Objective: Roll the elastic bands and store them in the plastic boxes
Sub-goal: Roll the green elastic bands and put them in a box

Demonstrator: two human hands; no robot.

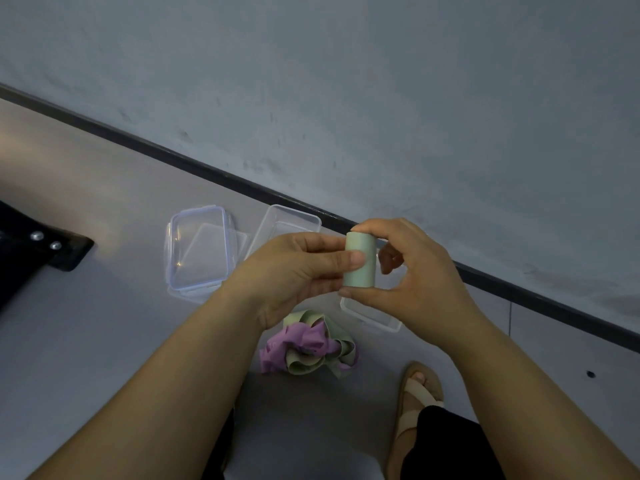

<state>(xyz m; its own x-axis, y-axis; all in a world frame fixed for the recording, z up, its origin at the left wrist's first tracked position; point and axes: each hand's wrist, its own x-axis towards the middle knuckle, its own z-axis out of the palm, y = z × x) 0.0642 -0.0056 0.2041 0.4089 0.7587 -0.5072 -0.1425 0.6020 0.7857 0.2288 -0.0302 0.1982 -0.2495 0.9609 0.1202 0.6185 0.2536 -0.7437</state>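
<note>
A pale green elastic band rolled into a tight cylinder (362,273) stands upright between both hands, above the floor. My left hand (294,271) pinches its left side with thumb and fingers. My right hand (412,271) grips it from top and bottom with curled fingers. Below the hands a loose heap of purple and green bands (308,344) lies on the floor. A clear plastic box (277,220) stands open behind the hands. Another clear box (381,320) shows partly under my right hand.
A clear lid with blue clips (199,251) lies on another lid at the left. A dark bag (31,244) sits at the far left. My sandalled foot (415,403) rests at the lower right. The wall's dark skirting (207,171) runs diagonally behind the boxes.
</note>
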